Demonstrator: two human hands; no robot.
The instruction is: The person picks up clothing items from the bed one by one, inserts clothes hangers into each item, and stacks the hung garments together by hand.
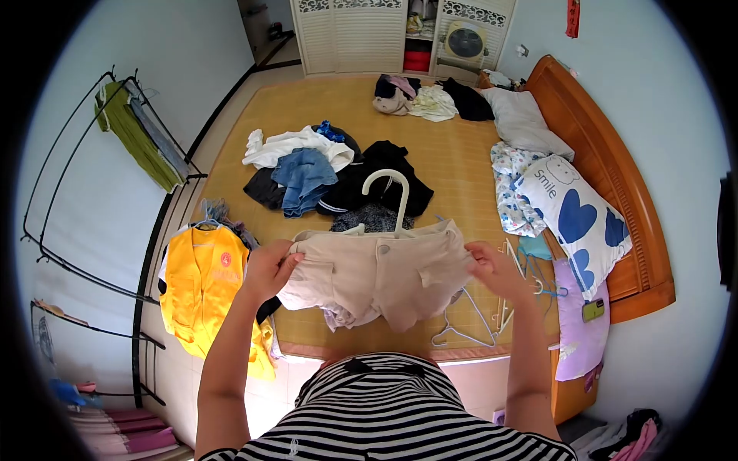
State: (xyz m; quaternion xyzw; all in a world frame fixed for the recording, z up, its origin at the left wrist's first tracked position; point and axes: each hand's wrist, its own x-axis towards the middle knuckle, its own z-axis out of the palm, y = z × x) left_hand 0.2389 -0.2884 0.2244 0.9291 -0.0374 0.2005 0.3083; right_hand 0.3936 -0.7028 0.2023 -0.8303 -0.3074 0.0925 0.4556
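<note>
A pair of beige shorts (pixel 350 269) is stretched out in front of me above the near edge of the bed. My left hand (pixel 269 269) pinches the waistband at its left end. At the other end, the fingers of my right hand (pixel 492 269) close on the waistband's right side. A white hanger (pixel 401 188) rises behind the shorts, its hook up and its lower part mostly hidden by the cloth. Dark patterned cloth (pixel 373 218) lies just beyond the waistband.
The bed's mat (pixel 307 100) carries a clothes pile with blue denim (pixel 304 180) and a black garment (pixel 392 173). Loose hangers (pixel 469 326) lie right, near a smile pillow (pixel 576 215). A yellow vest (pixel 204 280) hangs left, near a black rack (pixel 58 161).
</note>
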